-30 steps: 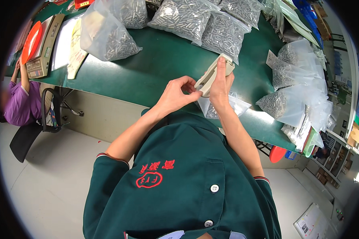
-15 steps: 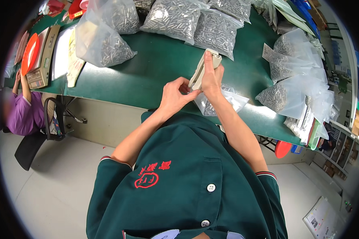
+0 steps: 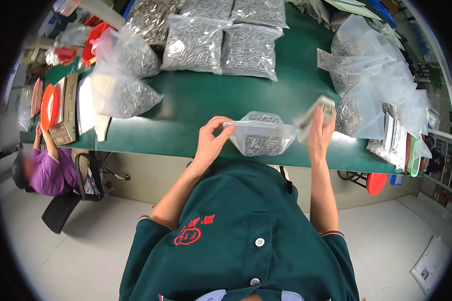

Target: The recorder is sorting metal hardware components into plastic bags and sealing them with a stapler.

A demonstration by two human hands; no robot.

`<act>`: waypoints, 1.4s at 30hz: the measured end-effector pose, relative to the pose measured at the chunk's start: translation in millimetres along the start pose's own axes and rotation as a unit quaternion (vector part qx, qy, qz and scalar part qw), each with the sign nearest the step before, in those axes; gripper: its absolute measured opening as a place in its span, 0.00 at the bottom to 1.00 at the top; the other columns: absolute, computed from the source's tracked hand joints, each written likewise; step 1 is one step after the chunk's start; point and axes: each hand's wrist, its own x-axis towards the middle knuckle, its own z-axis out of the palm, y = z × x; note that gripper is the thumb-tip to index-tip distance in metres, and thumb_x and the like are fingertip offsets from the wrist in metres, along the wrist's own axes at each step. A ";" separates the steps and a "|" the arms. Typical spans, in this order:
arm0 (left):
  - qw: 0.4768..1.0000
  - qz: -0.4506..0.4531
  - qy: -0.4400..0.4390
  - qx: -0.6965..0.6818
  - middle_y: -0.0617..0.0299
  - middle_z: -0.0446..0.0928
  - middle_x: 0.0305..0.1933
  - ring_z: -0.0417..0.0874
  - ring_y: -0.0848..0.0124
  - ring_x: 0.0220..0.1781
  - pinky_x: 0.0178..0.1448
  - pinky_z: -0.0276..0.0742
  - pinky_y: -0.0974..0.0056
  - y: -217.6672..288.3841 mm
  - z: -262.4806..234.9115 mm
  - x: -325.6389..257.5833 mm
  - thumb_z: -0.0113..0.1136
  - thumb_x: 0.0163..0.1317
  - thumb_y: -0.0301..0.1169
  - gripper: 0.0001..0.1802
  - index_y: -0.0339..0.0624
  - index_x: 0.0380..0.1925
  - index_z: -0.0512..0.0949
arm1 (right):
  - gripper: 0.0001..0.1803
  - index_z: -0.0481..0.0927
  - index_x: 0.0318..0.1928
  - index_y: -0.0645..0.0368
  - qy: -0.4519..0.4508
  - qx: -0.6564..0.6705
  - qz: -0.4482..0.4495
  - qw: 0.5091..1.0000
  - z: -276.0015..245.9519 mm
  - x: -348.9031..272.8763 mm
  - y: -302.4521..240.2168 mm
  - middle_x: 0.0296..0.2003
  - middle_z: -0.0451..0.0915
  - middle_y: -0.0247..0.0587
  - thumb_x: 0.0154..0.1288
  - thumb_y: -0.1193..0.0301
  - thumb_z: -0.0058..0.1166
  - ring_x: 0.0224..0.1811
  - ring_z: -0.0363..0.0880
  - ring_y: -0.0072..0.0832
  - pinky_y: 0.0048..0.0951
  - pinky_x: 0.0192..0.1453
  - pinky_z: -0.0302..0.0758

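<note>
A clear plastic bag (image 3: 264,143) of small metal pins stands at the table's front edge, its top pulled out wide. The thumb and fingers of my left hand (image 3: 212,139) pinch the bag's upper left corner. In my right hand (image 3: 320,133) is a cream, long-jawed tool that looks like a hand-held bag sealer (image 3: 306,120), somewhat blurred. Its lower end is close to the bag's upper right corner; whether its jaws grip the plastic, I cannot tell.
Filled bags of metal pins (image 3: 193,47) lie flat at the back of the green table (image 3: 196,95). More filled bags stand at the left (image 3: 130,95) and right (image 3: 356,110). A person in purple (image 3: 55,170) sits at the far left by a black chair (image 3: 60,213).
The bag has been raised and spread wide. My left hand has moved to its left corner; my right hand has carried the sealer rightward to its right corner. The view has shifted.
</note>
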 end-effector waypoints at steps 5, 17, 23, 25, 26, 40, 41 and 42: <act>0.999 -0.013 0.011 -0.044 0.63 0.77 0.35 0.73 0.76 0.37 0.45 0.68 0.71 7.4 7.1 -1.9 0.58 0.60 0.26 0.07 0.31 0.31 0.78 | 0.24 0.69 0.43 0.60 0.032 -0.416 -0.131 0.899 -110.4 -7.9 88.5 0.31 0.75 0.41 0.56 0.55 0.60 0.33 0.75 0.38 0.38 0.37 0.70; 0.983 -0.078 -0.052 -0.160 0.58 0.70 0.57 0.67 0.70 0.61 0.66 0.57 0.63 -0.9 14.0 -9.0 0.61 0.57 0.31 0.26 0.36 0.55 0.68 | 0.35 0.68 0.53 0.61 -0.008 -0.597 -0.175 0.783 -141.8 -1.6 119.6 0.46 0.71 0.47 0.47 0.59 0.66 0.50 0.69 0.42 0.41 0.51 0.65; 0.968 0.000 -0.181 0.174 0.49 0.42 0.73 0.46 0.57 0.74 0.74 0.44 0.56 -26.0 19.3 -18.6 0.79 0.31 0.44 0.69 0.36 0.68 0.42 | 0.65 0.50 0.68 0.62 -0.328 -0.302 -0.066 0.893 -62.7 -25.7 61.5 0.62 0.58 0.56 0.31 0.53 0.74 0.65 0.56 0.51 0.44 0.68 0.56; 0.971 -0.014 -0.199 0.130 0.48 0.41 0.73 0.47 0.56 0.73 0.74 0.44 0.56 -32.8 30.9 -15.7 0.80 0.29 0.46 0.72 0.36 0.68 0.41 | 0.68 0.46 0.69 0.61 -0.378 -0.237 -0.121 0.887 -41.3 -16.8 70.5 0.66 0.52 0.55 0.29 0.53 0.75 0.68 0.52 0.49 0.41 0.71 0.52; 0.975 -0.011 -0.198 0.098 0.48 0.42 0.73 0.48 0.57 0.73 0.74 0.45 0.55 -26.6 40.9 -10.1 0.80 0.29 0.46 0.71 0.36 0.68 0.42 | 0.68 0.46 0.69 0.61 -0.400 -0.186 -0.137 0.887 -31.3 -15.4 78.7 0.67 0.50 0.54 0.29 0.54 0.76 0.69 0.50 0.48 0.40 0.72 0.50; 0.971 -0.232 -0.017 0.049 0.50 0.78 0.46 0.80 0.66 0.47 0.51 0.74 0.64 -39.9 55.3 87.1 0.67 0.49 0.48 0.38 0.30 0.52 0.70 | 0.33 0.72 0.51 0.69 -0.228 0.201 0.353 0.885 42.6 27.9 91.5 0.43 0.80 0.46 0.50 0.58 0.66 0.44 0.80 0.34 0.31 0.50 0.75; 0.972 -0.228 -0.022 0.049 0.50 0.78 0.46 0.80 0.66 0.47 0.51 0.74 0.64 -38.2 59.0 95.3 0.67 0.49 0.48 0.38 0.30 0.52 0.70 | 0.33 0.72 0.51 0.69 -0.224 0.202 0.349 0.887 45.2 30.7 108.9 0.43 0.80 0.46 0.50 0.58 0.66 0.44 0.80 0.34 0.31 0.50 0.75; 0.965 -0.260 -0.045 0.011 0.51 0.78 0.46 0.79 0.66 0.47 0.51 0.74 0.64 -35.3 63.7 91.4 0.66 0.50 0.48 0.37 0.30 0.52 0.70 | 0.33 0.74 0.49 0.67 -0.199 0.109 0.356 0.907 41.1 27.3 128.2 0.42 0.81 0.46 0.50 0.56 0.65 0.43 0.80 0.34 0.32 0.50 0.75</act>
